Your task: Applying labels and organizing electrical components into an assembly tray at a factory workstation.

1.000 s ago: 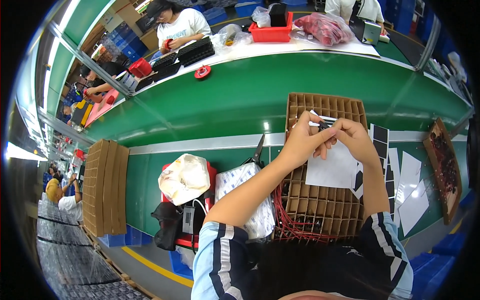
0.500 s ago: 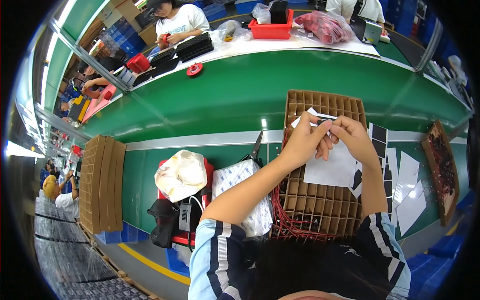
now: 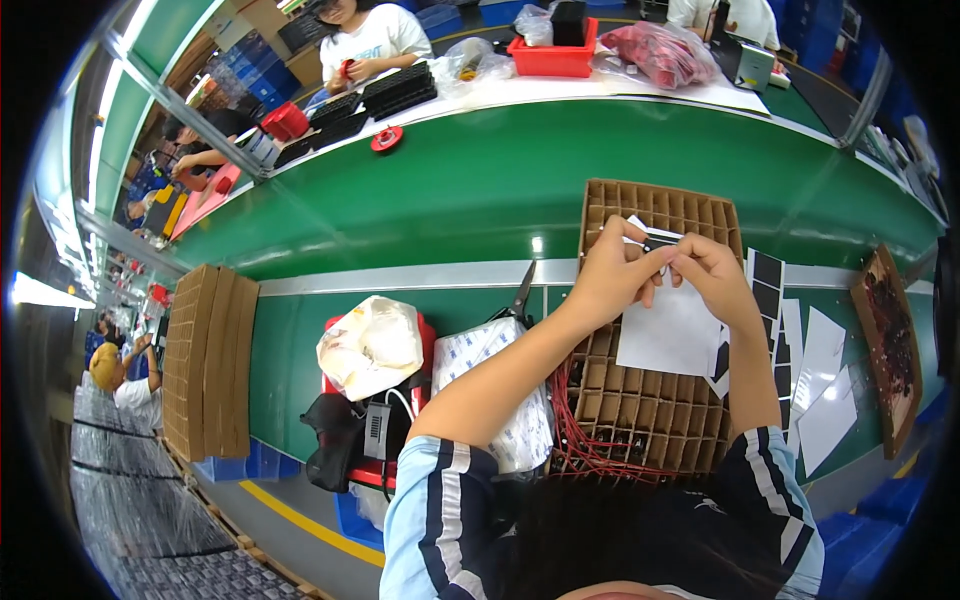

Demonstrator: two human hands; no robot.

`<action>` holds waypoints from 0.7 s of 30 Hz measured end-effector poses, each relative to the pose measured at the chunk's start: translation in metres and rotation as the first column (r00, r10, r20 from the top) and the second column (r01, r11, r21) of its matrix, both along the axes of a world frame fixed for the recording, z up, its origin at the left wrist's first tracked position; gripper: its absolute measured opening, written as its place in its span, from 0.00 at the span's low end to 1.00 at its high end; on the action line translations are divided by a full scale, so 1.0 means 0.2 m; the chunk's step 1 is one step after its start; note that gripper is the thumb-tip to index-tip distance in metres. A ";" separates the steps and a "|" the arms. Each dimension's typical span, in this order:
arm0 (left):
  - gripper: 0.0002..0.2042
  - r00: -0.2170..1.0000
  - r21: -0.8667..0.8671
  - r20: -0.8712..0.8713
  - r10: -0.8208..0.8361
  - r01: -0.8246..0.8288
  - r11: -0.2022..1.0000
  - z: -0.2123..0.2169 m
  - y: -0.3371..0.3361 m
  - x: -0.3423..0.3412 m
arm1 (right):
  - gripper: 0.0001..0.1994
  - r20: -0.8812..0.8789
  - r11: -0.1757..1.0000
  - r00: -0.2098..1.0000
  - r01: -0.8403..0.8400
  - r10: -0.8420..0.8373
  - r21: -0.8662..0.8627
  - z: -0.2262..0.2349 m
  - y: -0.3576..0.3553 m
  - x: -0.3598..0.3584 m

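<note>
My left hand [image 3: 610, 278] and my right hand [image 3: 716, 276] meet fingertip to fingertip over a cardboard divider tray [image 3: 650, 400]. Both are closed in a pinch around a small black piece [image 3: 658, 241], with a bit of white at its edge; its exact kind is too small to make out. Beneath the fingers a white paper sheet [image 3: 665, 335] lies on the tray's grid. Thin red wires [image 3: 575, 430] run along the tray's left and near sides, with small dark parts in the nearest cells.
Right of the tray lie black-and-white label sheets [image 3: 765, 285], white sheets [image 3: 825, 345] and a cardboard box of dark parts [image 3: 888, 350]. To the left are a patterned white pack [image 3: 480, 370], scissors [image 3: 523, 290], a red bin [image 3: 425, 345] and stacked cardboard dividers [image 3: 205, 360]. Co-workers sit across the bench.
The view has shifted slightly, so the scene sits a little further right. My fingers have changed their pinch, and more of the black piece shows between them.
</note>
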State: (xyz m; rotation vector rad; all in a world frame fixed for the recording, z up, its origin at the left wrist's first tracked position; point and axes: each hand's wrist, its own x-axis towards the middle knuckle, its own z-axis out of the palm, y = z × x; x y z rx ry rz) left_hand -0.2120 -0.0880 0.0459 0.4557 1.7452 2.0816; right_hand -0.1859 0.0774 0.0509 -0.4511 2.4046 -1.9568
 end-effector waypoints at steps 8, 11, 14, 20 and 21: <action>0.16 1.000 0.031 -0.025 -0.002 0.002 1.000 -0.01 0.01 -0.01 | 0.09 0.009 0.999 0.999 0.040 -0.041 0.015 -0.03 0.01 -0.02; 0.16 0.999 0.028 -0.028 0.019 -0.019 0.999 0.00 0.01 0.00 | 0.09 -0.015 0.999 0.999 0.037 -0.036 0.021 -0.03 0.01 -0.02; 0.15 0.999 0.031 -0.032 0.005 -0.004 1.000 0.01 0.02 0.01 | 0.09 0.026 0.999 0.999 0.035 -0.034 -0.033 -0.02 0.01 -0.01; 0.14 0.998 0.027 -0.060 -0.008 0.010 1.000 0.00 0.01 0.00 | 0.10 0.114 1.000 0.993 0.021 -0.018 -0.023 0.01 0.01 -0.01; 0.14 0.999 0.018 -0.053 -0.005 0.006 1.000 0.00 0.01 0.00 | 0.10 0.109 0.999 0.994 0.024 -0.022 -0.023 0.01 0.01 -0.01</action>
